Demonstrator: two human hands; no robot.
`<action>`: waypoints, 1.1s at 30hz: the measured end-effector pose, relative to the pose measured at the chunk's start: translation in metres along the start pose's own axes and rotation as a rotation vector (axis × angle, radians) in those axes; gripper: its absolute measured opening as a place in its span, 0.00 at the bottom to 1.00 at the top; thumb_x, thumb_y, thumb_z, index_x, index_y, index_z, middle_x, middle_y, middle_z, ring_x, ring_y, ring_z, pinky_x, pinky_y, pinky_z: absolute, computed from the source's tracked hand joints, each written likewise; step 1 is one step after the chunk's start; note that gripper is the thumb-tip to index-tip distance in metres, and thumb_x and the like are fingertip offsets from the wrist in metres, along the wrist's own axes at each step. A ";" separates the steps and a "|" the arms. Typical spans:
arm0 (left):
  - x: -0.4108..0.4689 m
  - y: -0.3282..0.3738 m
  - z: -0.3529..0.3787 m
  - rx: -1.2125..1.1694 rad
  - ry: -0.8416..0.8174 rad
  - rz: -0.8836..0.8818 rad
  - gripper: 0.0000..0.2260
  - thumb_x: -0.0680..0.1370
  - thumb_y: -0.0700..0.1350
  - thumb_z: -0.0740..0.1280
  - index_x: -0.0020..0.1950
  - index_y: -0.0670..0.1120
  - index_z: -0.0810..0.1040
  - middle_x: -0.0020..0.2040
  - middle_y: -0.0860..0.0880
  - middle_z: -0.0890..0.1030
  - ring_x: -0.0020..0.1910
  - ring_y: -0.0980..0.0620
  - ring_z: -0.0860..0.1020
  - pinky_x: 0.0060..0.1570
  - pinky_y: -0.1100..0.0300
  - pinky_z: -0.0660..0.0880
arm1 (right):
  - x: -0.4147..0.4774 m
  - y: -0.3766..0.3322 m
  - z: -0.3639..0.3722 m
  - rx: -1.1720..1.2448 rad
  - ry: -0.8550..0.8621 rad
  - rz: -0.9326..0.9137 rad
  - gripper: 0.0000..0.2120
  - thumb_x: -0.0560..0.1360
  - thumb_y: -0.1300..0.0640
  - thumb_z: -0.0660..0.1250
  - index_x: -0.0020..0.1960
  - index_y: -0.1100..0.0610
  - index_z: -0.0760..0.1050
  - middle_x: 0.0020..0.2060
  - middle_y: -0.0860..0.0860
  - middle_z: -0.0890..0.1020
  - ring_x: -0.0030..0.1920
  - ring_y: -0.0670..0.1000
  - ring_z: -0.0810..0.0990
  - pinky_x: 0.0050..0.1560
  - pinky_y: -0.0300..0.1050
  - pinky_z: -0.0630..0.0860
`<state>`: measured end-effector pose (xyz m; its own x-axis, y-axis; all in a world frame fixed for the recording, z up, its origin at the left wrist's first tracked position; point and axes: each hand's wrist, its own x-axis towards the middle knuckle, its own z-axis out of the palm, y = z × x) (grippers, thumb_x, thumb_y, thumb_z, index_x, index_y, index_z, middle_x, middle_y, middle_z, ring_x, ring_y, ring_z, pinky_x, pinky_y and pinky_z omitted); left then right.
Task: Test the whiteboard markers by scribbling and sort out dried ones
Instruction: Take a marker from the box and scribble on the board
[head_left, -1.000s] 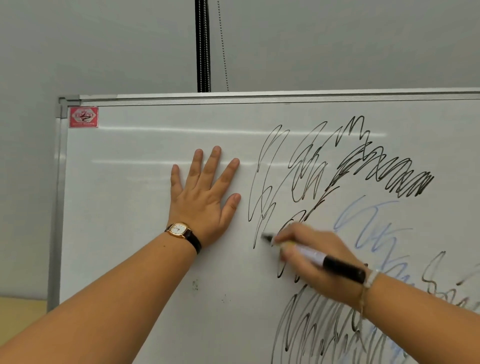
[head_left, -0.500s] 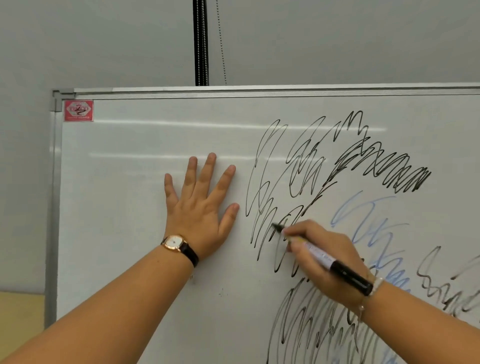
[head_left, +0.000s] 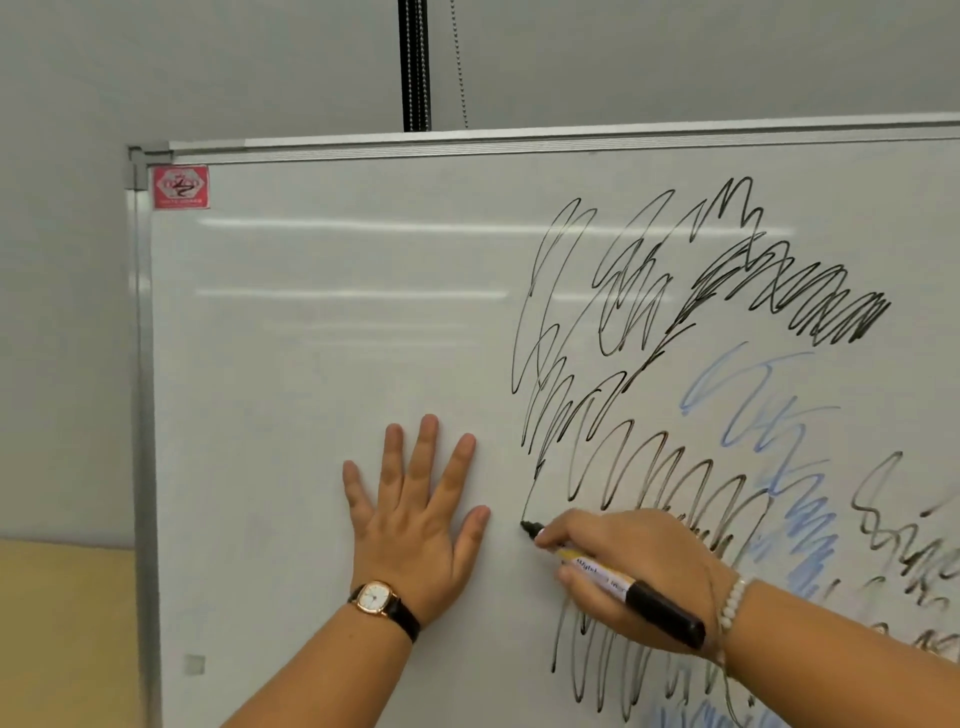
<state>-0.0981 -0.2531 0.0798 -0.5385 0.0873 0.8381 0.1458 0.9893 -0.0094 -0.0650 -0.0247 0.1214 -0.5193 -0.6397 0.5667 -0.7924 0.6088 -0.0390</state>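
Your left hand (head_left: 415, 525) lies flat on the whiteboard (head_left: 311, 338), low down and left of your right hand (head_left: 634, 566), near it but apart. Your right hand holds the marker (head_left: 623, 584), whose tip touches the board between your 2 hands, at the lower end of a drawn line; its rear end points down and right, toward your wrist. On the board's right half the scribbles (head_left: 675, 322) spread above, behind and below your right hand. A sticker (head_left: 181, 187) sits in the board's top left corner. A watch (head_left: 375, 596) is on your left wrist, a bracelet (head_left: 732, 603) on your right. Above the board's top edge, 1 strip (head_left: 415, 62) runs down the wall, with 1 bead chain (head_left: 460, 62) just right of it.
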 end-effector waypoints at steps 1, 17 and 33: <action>0.000 0.000 0.000 0.001 0.002 -0.001 0.27 0.80 0.62 0.42 0.78 0.57 0.48 0.79 0.49 0.49 0.77 0.43 0.48 0.69 0.39 0.39 | 0.002 -0.001 -0.006 0.048 0.043 0.056 0.22 0.71 0.35 0.44 0.58 0.37 0.69 0.38 0.43 0.80 0.38 0.43 0.78 0.37 0.31 0.73; 0.000 0.000 0.004 -0.034 0.054 0.011 0.29 0.77 0.59 0.52 0.77 0.57 0.49 0.78 0.49 0.51 0.77 0.46 0.44 0.67 0.34 0.43 | -0.025 -0.006 0.016 0.056 0.090 0.133 0.15 0.73 0.40 0.52 0.52 0.40 0.74 0.35 0.43 0.81 0.34 0.43 0.79 0.34 0.31 0.74; -0.002 -0.001 0.005 -0.029 0.060 0.028 0.29 0.77 0.60 0.51 0.77 0.57 0.49 0.78 0.49 0.50 0.77 0.45 0.45 0.68 0.37 0.39 | -0.039 0.002 0.010 0.091 0.132 0.153 0.08 0.74 0.42 0.56 0.48 0.39 0.73 0.32 0.43 0.80 0.30 0.41 0.77 0.27 0.30 0.70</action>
<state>-0.1011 -0.2538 0.0758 -0.4836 0.1072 0.8687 0.1849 0.9826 -0.0183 -0.0497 -0.0033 0.0908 -0.5942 -0.4728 0.6507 -0.7364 0.6451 -0.2037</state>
